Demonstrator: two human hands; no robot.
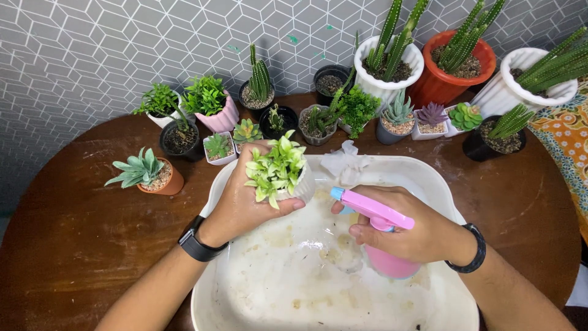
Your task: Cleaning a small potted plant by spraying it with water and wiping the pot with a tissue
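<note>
Round brown wooden table (pixel 79 239) with white basin (pixel 429 184) and potted plants (pixel 147 175).

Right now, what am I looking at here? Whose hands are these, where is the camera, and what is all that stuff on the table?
The camera sits on a person's head and looks down, so these are that person's own two hands. The left hand holds a small white pot with a pale green leafy plant. The right hand grips a pink plastic spray bottle, its nozzle turned toward the plant. Both are over a big white plastic basin, stained inside, which rests on a round brown wooden table. Along the back stand many little potted cacti and succulents, such as a spiky green one in a small terracotta pot.
</note>
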